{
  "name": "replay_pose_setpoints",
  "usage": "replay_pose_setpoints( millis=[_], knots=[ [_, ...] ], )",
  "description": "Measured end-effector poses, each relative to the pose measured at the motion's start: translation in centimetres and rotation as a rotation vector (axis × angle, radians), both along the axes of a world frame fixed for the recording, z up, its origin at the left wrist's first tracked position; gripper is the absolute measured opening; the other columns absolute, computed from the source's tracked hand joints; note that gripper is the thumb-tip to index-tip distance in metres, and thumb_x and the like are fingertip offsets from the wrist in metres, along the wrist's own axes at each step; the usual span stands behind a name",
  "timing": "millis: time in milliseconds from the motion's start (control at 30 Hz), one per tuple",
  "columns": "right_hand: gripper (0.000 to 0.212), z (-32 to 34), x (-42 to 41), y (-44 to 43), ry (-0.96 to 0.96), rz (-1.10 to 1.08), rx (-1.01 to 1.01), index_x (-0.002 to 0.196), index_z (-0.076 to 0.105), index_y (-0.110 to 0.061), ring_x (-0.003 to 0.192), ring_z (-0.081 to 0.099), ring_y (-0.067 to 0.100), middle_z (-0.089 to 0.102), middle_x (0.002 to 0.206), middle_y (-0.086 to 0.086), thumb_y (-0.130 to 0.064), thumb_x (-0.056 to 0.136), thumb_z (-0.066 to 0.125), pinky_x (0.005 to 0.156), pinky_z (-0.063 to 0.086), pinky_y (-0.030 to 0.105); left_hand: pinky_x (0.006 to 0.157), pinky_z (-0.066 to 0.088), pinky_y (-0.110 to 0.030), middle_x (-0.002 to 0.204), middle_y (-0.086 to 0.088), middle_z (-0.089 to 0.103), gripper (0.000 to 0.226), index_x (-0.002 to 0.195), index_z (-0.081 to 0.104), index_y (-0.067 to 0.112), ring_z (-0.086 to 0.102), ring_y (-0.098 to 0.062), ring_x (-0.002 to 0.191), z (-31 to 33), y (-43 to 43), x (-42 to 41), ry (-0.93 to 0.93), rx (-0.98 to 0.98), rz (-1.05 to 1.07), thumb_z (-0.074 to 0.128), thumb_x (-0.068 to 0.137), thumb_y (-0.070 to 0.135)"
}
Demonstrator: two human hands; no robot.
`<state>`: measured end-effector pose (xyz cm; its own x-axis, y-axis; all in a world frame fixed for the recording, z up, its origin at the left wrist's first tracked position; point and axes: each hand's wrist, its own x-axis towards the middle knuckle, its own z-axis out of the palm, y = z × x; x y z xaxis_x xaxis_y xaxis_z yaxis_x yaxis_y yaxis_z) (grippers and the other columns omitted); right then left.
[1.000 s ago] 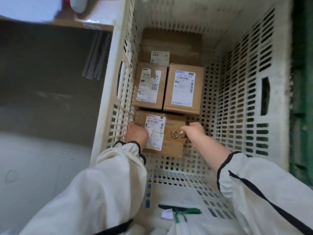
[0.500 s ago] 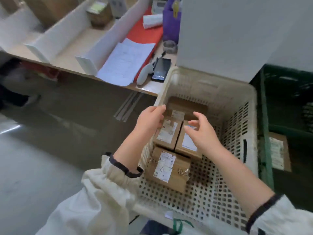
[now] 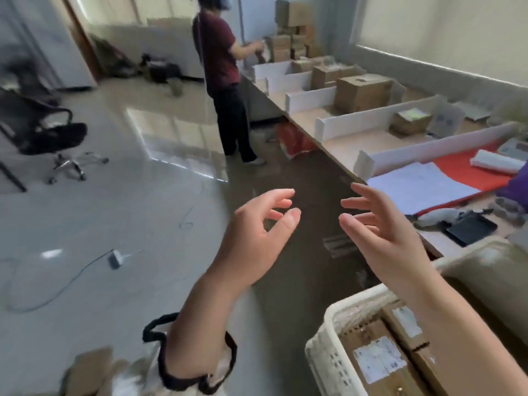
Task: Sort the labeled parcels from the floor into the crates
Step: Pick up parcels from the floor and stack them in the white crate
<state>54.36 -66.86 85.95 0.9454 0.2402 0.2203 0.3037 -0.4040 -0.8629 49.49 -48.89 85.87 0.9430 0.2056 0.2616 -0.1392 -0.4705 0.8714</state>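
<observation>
Above floor [image 3: 143, 224] beside crate [image 3: 325, 355]: left hand [image 3: 257, 238], right hand [image 3: 380, 232] hovering, fingers loosely spread, holding nothing. Several parcels [image 3: 380, 364] lying inside crate's left corner. Sorting seeming partway; blurred brown shape [image 3: 85, 370] lying on floor, possibly next.

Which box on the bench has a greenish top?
The low box just behind the nearest white divider; the others are plain brown.

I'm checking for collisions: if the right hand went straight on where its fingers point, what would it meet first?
Likely the left hand, which faces the right hand across a gap; depth is unclear, so it could pass by.
</observation>
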Motion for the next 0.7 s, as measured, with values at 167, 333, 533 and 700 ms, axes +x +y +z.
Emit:
replay_pose_setpoints(
  millis=[167, 333, 533, 700],
  knots=[
    [0.044, 1.7, -4.7, 11.1, -0.051, 0.275, -0.039, 0.131, 0.047, -0.029, 0.094, 0.061, 0.001, 0.059, 0.113, -0.015, -0.024, 0.089, 0.06, 0.078, 0.048, 0.017, 0.081, 0.046, -0.012, 0.1, 0.017, 0.067, 0.02, 0.101, 0.059, 0.049, 0.059, 0.007, 0.088, 0.8, 10.1, -10.0, -0.06, -0.067, 0.273, 0.055, 0.083, 0.04],
    [0.033, 1.7, -12.9, 23.7, -0.033, 0.54, 0.016, 0.117, 0.051, -0.037, 0.088, 0.061, 0.0, 0.06, 0.107, -0.019, -0.021, 0.089, 0.059, 0.068, 0.046, 0.013, 0.083, 0.047, -0.017, 0.1, 0.017, 0.067, 0.021, 0.099, 0.059, 0.048, 0.06, 0.005, 0.088, 0.8, 19.9, -23.5, -0.064, -0.056, 0.553, 0.053, 0.079, 0.041],
    [0.025, -0.3, -26.1, 38.0, 0.056, 0.97, 0.036, 0.104, 0.051, -0.045, 0.092, 0.059, -0.002, 0.06, 0.105, -0.024, -0.025, 0.09, 0.057, 0.075, 0.042, 0.017, 0.087, 0.049, -0.018, 0.104, 0.02, 0.065, 0.023, 0.108, 0.061, 0.042, 0.06, 0.004, 0.097, -0.1, 27.6, -41.6, -0.038, -0.061, 0.975, 0.058, 0.086, 0.038],
    [0.022, -2.4, -35.8, 45.7, 0.108, 1.32, -0.052, 0.107, 0.056, -0.041, 0.094, 0.06, 0.001, 0.061, 0.109, -0.019, -0.026, 0.091, 0.057, 0.076, 0.042, 0.019, 0.085, 0.046, -0.016, 0.101, 0.019, 0.066, 0.019, 0.099, 0.059, 0.047, 0.062, 0.001, 0.096, -2.3, 28.5, -53.0, -0.032, -0.12, 1.316, 0.061, 0.087, 0.032]
  ],
)
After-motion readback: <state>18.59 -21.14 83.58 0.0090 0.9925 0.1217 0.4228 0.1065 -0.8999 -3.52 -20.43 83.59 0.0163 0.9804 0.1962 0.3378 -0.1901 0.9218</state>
